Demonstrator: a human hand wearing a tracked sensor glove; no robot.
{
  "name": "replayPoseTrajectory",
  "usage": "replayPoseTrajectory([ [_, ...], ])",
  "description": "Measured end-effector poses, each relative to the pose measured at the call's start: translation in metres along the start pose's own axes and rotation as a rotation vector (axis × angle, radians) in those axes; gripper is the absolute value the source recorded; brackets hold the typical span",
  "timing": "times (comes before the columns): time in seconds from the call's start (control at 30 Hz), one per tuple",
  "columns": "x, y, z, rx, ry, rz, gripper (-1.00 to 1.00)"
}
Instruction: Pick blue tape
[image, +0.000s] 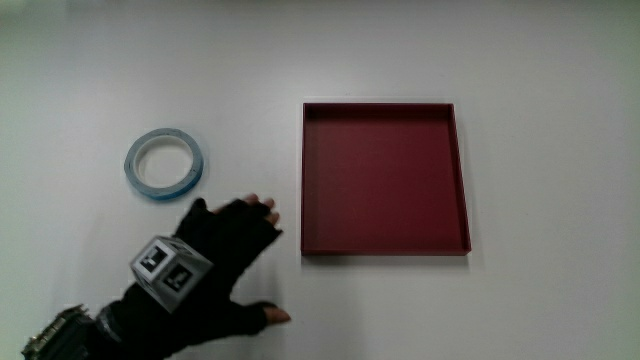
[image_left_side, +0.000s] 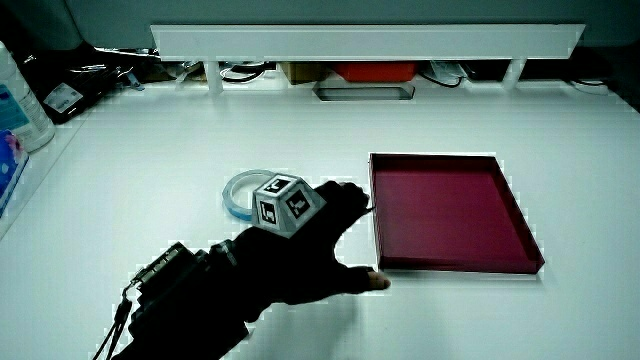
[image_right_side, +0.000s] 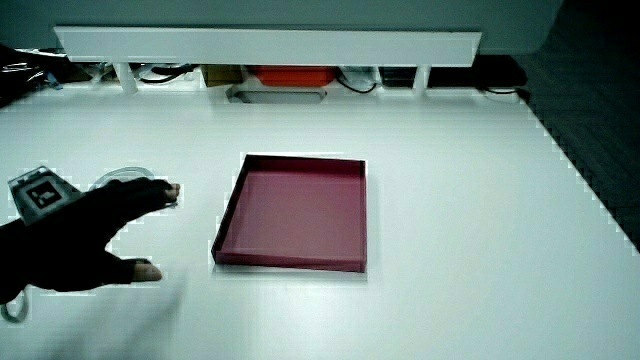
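Observation:
A roll of blue tape (image: 166, 163) lies flat on the white table, beside the dark red tray (image: 385, 244). In both side views the hand partly hides the blue tape (image_left_side: 238, 190) (image_right_side: 116, 176). The gloved hand (image: 232, 262) hovers nearer to the person than the tape, between the tape and the tray. Its fingers are spread, the thumb sticks out, and it holds nothing. The patterned cube (image: 169, 269) sits on its back. In both side views the hand (image_left_side: 305, 250) (image_right_side: 105, 225) reaches forward low over the table with fingertips close to the tape.
The red tray (image_left_side: 455, 264) (image_right_side: 290, 263) is shallow and has nothing in it. A low white partition (image_left_side: 365, 40) runs along the table's edge farthest from the person, with cables and boxes under it. A bottle (image_left_side: 22, 100) stands at the table's edge.

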Motion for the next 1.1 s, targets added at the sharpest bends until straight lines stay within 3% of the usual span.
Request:
replayPoseTrajectory([
  [0.33, 0.003, 0.010, 0.065, 0.100, 0.340, 0.178, 0.00],
  [0.4, -0.022, 0.012, 0.061, 0.093, 0.355, 0.195, 0.00],
  [0.43, -0.026, 0.014, 0.061, 0.083, 0.366, 0.212, 0.00],
  [0.57, -0.031, 0.017, 0.069, 0.094, 0.347, 0.262, 0.00],
  [0.83, -0.062, 0.022, 0.070, 0.085, 0.295, 0.343, 0.00],
  [1.1, -0.088, 0.030, 0.064, 0.069, 0.292, 0.406, 0.00],
])
